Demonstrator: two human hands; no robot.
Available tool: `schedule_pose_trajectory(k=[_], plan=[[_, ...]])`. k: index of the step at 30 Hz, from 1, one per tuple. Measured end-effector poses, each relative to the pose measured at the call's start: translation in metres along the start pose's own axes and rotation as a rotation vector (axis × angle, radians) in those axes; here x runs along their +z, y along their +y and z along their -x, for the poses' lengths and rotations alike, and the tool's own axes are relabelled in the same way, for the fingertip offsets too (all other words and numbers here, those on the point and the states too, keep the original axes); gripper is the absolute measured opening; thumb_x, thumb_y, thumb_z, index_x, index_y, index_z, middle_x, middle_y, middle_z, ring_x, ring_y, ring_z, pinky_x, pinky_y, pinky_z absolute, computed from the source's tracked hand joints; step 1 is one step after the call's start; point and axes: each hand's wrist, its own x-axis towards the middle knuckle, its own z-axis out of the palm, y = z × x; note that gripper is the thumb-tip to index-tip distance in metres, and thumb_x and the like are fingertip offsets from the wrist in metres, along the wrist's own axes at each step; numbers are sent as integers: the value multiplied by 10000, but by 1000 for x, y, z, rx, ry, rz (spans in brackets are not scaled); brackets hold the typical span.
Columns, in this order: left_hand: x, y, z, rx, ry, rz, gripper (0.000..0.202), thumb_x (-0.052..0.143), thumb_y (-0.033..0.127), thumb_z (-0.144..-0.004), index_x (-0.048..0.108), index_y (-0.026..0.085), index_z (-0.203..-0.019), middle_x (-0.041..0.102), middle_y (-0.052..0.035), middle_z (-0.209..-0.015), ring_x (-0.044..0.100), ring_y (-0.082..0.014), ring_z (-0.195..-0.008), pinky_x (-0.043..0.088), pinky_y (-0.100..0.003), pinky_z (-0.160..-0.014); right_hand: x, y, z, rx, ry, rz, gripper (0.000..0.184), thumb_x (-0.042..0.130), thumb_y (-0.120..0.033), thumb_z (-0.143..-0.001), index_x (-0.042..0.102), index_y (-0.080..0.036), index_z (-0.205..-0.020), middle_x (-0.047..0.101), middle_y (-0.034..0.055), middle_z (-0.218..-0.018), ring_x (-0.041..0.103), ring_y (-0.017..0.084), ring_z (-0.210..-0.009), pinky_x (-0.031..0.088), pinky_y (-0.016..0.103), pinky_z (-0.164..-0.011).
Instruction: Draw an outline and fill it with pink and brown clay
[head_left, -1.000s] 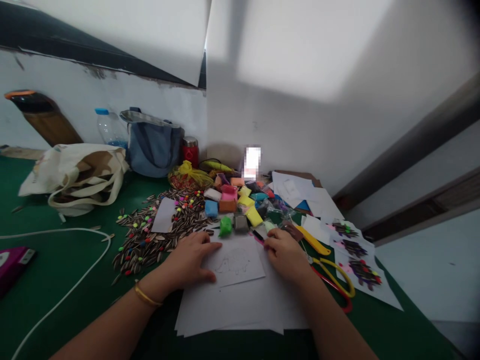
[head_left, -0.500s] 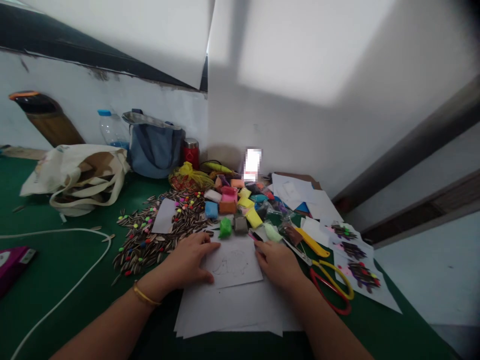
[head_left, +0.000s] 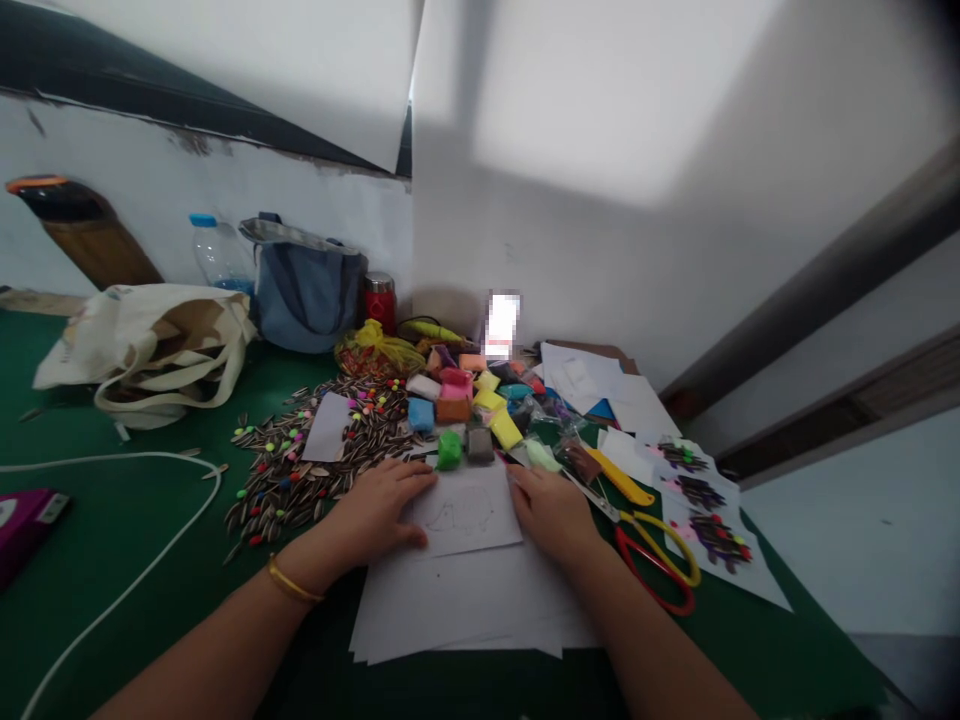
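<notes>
A small white sheet with a pencil-like line drawing of an animal [head_left: 465, 515] lies on a stack of larger white paper [head_left: 450, 610]. My left hand [head_left: 375, 510] rests at the sheet's left edge, thumb and fingers spread flat. At the right edge, my right hand [head_left: 551, 505] has its fingers curled around a slim dark pen [head_left: 502, 458]; only its end shows. Just beyond the sheet lie a green clay packet [head_left: 450, 450] and a grey one [head_left: 480, 446]. Open scissors [head_left: 626, 518] with red and yellow handles lie beside my right hand.
Striped sunflower seeds mixed with coloured balls [head_left: 292, 480] spread at left. More clay packets [head_left: 454, 408] sit behind. A yellow cutter [head_left: 622, 477] and seed-decorated drawings [head_left: 720, 540] are at right. Bags [head_left: 311, 290], a red flask [head_left: 380, 300] and a lit phone [head_left: 501, 325] stand at the back.
The view has shifted slightly, so everything sits a little higher and further left. Both hands stay at the sheet's edges. The pen's end shows less beyond my right fingers.
</notes>
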Motion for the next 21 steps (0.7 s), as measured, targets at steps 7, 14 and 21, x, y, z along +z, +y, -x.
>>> schedule_pose_trajectory(k=[7,14,21], plan=[[-1,3,2,-4,10,-27,732,758,509,-670,542,284,-1332,489,-58,-1441,411,-306,-1310,300,-427,-1092,-2,-6,0,-17,-92,-65,273,549,-341,-913,640,-246,-1152,703,75,-966,640,238,-901,438,319,-733],[-2,6,3,-5,13,-70,680,755,490,-682,572,270,-1298,475,-76,-1442,424,-320,-1291,322,-451,-1074,-1,-4,0,2,-121,-87,281,533,-352,-926,637,-236,-1159,694,77,-1016,638,234,-951,440,321,-786],[-3,7,5,12,47,-74,545,693,456,-764,601,258,-1263,516,-72,-1400,450,-306,-1262,336,-436,-1063,-3,-5,0,17,-130,-93,301,533,-357,-923,628,-236,-1181,694,69,-1016,634,226,-962,438,307,-802]])
